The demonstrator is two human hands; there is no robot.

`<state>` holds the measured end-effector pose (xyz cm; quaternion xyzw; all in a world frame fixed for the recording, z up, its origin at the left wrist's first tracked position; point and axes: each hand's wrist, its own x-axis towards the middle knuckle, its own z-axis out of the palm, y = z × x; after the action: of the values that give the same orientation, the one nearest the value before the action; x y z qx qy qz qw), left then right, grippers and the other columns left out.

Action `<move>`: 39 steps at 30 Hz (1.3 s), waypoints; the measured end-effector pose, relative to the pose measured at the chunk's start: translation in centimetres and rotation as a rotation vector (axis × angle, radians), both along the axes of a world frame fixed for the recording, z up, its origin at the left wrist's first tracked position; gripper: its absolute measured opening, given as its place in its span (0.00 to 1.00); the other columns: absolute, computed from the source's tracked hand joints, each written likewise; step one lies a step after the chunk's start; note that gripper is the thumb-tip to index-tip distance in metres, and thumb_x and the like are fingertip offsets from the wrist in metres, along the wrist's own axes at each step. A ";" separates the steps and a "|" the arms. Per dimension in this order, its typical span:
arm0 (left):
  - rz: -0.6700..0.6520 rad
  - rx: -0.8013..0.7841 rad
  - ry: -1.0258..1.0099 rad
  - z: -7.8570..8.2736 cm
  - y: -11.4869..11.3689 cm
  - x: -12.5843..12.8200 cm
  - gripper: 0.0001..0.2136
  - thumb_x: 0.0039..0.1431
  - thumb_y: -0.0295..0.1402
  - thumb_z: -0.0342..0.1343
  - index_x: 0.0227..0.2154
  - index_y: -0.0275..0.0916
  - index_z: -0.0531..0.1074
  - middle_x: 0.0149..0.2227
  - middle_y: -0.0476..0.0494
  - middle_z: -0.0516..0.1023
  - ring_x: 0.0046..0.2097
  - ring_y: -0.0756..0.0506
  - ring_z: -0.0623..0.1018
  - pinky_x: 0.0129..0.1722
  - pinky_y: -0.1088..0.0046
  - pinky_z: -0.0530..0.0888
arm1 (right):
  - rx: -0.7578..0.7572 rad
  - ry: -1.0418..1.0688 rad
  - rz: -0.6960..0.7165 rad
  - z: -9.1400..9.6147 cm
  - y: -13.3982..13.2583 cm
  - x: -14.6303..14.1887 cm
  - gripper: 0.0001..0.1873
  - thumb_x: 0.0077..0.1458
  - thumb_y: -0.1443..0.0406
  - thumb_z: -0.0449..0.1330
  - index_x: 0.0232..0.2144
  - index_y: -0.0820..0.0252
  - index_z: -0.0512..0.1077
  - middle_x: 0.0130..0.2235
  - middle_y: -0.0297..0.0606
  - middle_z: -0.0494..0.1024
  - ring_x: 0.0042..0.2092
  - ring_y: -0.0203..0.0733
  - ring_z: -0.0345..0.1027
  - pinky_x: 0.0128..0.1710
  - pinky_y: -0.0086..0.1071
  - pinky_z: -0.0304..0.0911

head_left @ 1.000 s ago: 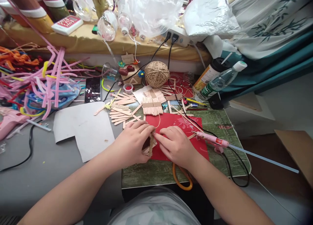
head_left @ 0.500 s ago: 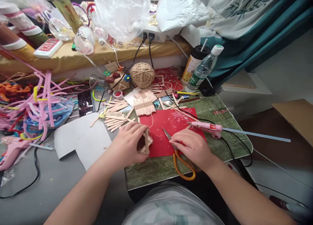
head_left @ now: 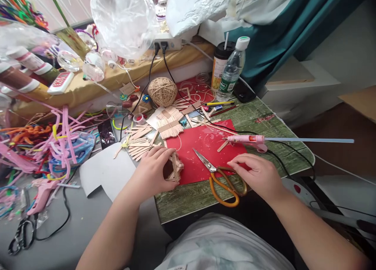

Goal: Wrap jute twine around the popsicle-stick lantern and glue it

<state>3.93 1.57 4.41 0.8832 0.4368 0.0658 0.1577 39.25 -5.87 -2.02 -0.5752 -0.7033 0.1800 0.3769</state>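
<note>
My left hand (head_left: 154, 169) is closed around a small frame of popsicle sticks wound with twine (head_left: 175, 169), holding it at the near left corner of a red sheet (head_left: 205, 144). My right hand (head_left: 258, 175) hovers over the green mat with fingers loosely curled and nothing in them, between the orange-handled scissors (head_left: 221, 176) and the pink glue gun (head_left: 249, 140). The scissors lie flat with their blades pointing left onto the red sheet. A thin twine strand runs from the frame up toward the stick bundles.
Loose popsicle sticks (head_left: 141, 142) and glued stick panels (head_left: 169, 127) lie behind the red sheet, with a twine ball (head_left: 162, 91) beyond. A water bottle (head_left: 233, 68) and cup stand at back right. Pipe cleaners (head_left: 49, 140) and another pink glue gun (head_left: 42, 193) crowd the left.
My right hand left the stick frame, moved right across the scissors and now hovers below the glue gun. My left hand keeps hold of the frame. The view shifted left.
</note>
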 end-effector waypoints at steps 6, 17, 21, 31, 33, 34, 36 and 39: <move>-0.019 0.019 0.031 -0.5 0.0 -0.3 0.38 0.50 0.38 0.67 0.65 0.42 0.65 0.61 0.35 0.77 0.65 0.28 0.71 0.65 0.48 0.69 | 0.066 0.031 -0.338 -1.0 0.0 3.2 0.11 0.62 0.59 0.69 0.33 0.52 0.70 0.38 0.38 0.77 0.41 0.49 0.75 0.47 0.45 0.72; -0.043 0.081 -0.004 -1.5 0.2 -1.1 0.40 0.50 0.38 0.67 0.66 0.43 0.63 0.60 0.34 0.78 0.64 0.28 0.73 0.64 0.47 0.70 | -0.025 0.139 -0.543 -3.1 3.7 5.9 0.25 0.51 0.53 0.74 0.41 0.52 0.65 0.35 0.30 0.68 0.34 0.41 0.66 0.39 0.38 0.69; -0.046 0.105 -0.015 -1.8 0.1 -1.2 0.41 0.50 0.39 0.68 0.67 0.43 0.61 0.60 0.35 0.78 0.64 0.28 0.73 0.65 0.47 0.69 | -0.118 -0.013 -0.612 -2.5 5.4 8.0 0.25 0.53 0.48 0.71 0.42 0.54 0.67 0.39 0.37 0.72 0.38 0.45 0.69 0.39 0.39 0.68; -0.032 0.088 -0.021 -1.5 0.0 -1.1 0.39 0.50 0.39 0.67 0.66 0.42 0.63 0.61 0.34 0.78 0.64 0.28 0.72 0.64 0.46 0.70 | -0.339 0.005 -0.537 -2.5 8.0 9.2 0.21 0.47 0.61 0.70 0.43 0.59 0.74 0.41 0.44 0.81 0.36 0.46 0.74 0.39 0.39 0.69; -0.031 0.082 -0.027 -1.5 0.0 -1.2 0.39 0.50 0.38 0.67 0.66 0.42 0.63 0.61 0.35 0.78 0.65 0.28 0.72 0.65 0.46 0.69 | -0.306 0.042 -0.534 -2.7 7.4 9.0 0.23 0.49 0.61 0.68 0.48 0.60 0.74 0.42 0.44 0.81 0.37 0.46 0.75 0.40 0.39 0.71; -0.029 0.079 -0.028 -1.6 0.0 -1.2 0.39 0.50 0.38 0.67 0.66 0.42 0.63 0.61 0.35 0.78 0.65 0.28 0.72 0.65 0.46 0.69 | -0.294 0.058 -0.529 -2.6 7.0 8.9 0.25 0.50 0.60 0.68 0.51 0.61 0.74 0.42 0.44 0.81 0.37 0.46 0.75 0.40 0.39 0.72; -0.028 0.075 -0.030 -1.7 0.0 -1.3 0.39 0.50 0.39 0.67 0.66 0.42 0.63 0.61 0.35 0.78 0.65 0.28 0.72 0.65 0.47 0.69 | -0.288 0.109 -0.489 -2.4 6.2 8.3 0.28 0.52 0.60 0.67 0.55 0.61 0.74 0.42 0.43 0.81 0.37 0.45 0.76 0.39 0.38 0.73; -0.025 0.067 -0.032 -1.6 0.0 -1.3 0.39 0.50 0.39 0.68 0.66 0.43 0.63 0.61 0.35 0.78 0.64 0.28 0.72 0.65 0.47 0.69 | -0.316 0.217 -0.364 -1.5 5.4 6.9 0.26 0.52 0.61 0.67 0.54 0.58 0.77 0.44 0.43 0.84 0.38 0.47 0.79 0.40 0.39 0.75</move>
<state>2.61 1.58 2.78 0.8922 0.4206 0.0925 0.1360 46.13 -0.48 -3.57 -0.7213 -0.5070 0.2774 0.3817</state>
